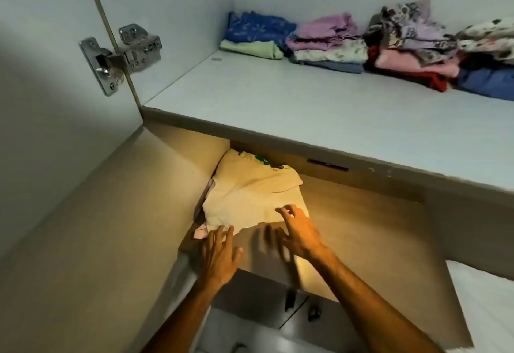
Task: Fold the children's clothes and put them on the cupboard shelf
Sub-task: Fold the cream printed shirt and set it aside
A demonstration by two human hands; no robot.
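A folded cream children's garment (250,194) with a green print at its far edge lies on the lower wooden shelf (361,213) of the cupboard, on top of a pale pink piece. My left hand (219,255) hovers at the garment's near left corner, fingers spread. My right hand (300,230) rests with its fingertips on the garment's near right edge, fingers apart. Neither hand grips the cloth.
The upper white shelf (278,96) carries several stacks of folded clothes (328,41) along its back wall, from blue on the left to floral on the right. The open cupboard door (41,102) with a metal hinge (122,55) stands at the left.
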